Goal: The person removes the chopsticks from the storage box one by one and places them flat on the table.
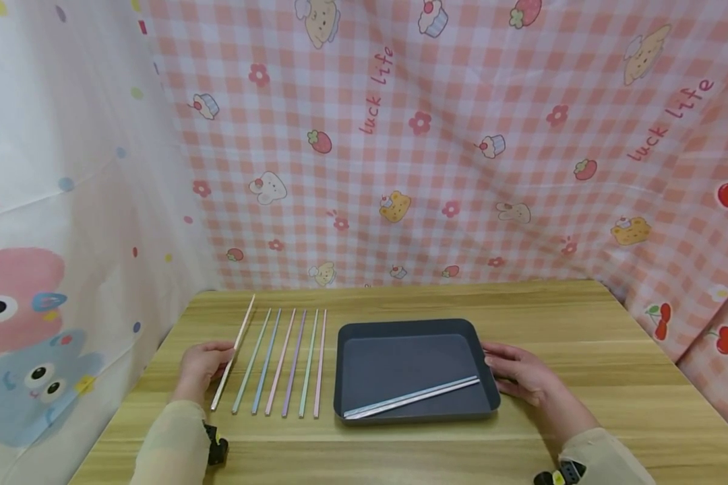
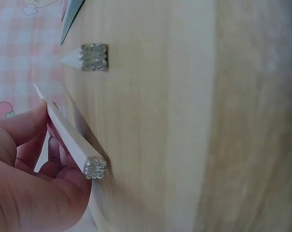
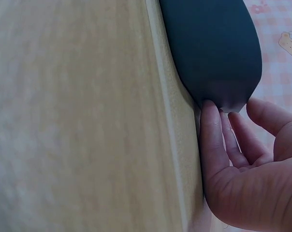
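My left hand [image 1: 203,367] pinches a pale pink chopstick [image 1: 233,357] between thumb and fingers at the left of the table. In the left wrist view its square, glittery end [image 2: 95,168] points toward the camera, the shaft slightly raised above its shadow. To its right lie several pastel chopsticks side by side, among them a green chopstick [image 1: 251,364] and a purple chopstick [image 1: 294,367]. A dark grey tray [image 1: 400,357] holds two silvery-blue chopsticks [image 1: 412,397], slanted along its near side. My right hand [image 1: 522,374] touches the tray's right wall, fingertips against the outside and thumb near the rim.
The wooden table [image 1: 558,303] ends at a pink checked curtain [image 1: 364,168] behind and a white patterned curtain [image 1: 85,168] on the left. Each wrist carries a small black camera, such as the left wrist camera [image 1: 216,448].
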The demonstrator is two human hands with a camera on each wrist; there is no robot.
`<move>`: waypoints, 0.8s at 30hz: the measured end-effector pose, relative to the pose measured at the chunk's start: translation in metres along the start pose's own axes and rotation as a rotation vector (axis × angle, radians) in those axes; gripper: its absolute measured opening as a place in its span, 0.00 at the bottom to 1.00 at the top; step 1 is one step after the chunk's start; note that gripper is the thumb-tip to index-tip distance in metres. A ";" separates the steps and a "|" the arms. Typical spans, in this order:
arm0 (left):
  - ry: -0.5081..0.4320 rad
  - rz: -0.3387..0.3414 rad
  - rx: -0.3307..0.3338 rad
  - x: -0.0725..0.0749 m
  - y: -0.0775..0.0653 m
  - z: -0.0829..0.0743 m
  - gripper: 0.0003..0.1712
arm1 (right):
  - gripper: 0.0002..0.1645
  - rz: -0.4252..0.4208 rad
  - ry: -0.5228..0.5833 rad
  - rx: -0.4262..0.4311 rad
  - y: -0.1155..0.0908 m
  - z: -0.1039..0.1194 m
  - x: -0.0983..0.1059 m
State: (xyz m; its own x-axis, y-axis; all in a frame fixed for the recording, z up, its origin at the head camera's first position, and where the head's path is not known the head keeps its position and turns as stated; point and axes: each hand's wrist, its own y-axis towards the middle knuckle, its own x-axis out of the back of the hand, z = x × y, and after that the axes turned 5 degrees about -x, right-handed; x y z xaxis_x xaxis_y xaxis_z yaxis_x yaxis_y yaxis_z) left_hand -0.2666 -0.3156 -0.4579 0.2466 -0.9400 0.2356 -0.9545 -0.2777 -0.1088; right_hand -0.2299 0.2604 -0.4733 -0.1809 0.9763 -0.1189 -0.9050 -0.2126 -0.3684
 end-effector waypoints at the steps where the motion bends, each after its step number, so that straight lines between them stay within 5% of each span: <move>1: 0.006 -0.003 -0.001 -0.001 0.000 0.000 0.13 | 0.30 -0.001 0.000 -0.001 0.000 0.000 0.000; 24: 0.257 0.015 -0.025 -0.001 0.006 0.002 0.14 | 0.32 -0.009 -0.013 -0.005 -0.002 0.002 -0.002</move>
State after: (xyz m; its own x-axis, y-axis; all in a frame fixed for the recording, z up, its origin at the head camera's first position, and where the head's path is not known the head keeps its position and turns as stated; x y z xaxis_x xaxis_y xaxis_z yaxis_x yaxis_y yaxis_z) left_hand -0.2722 -0.3169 -0.4605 0.1852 -0.8619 0.4720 -0.9623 -0.2564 -0.0905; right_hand -0.2286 0.2591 -0.4701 -0.1777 0.9787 -0.1032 -0.9046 -0.2037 -0.3744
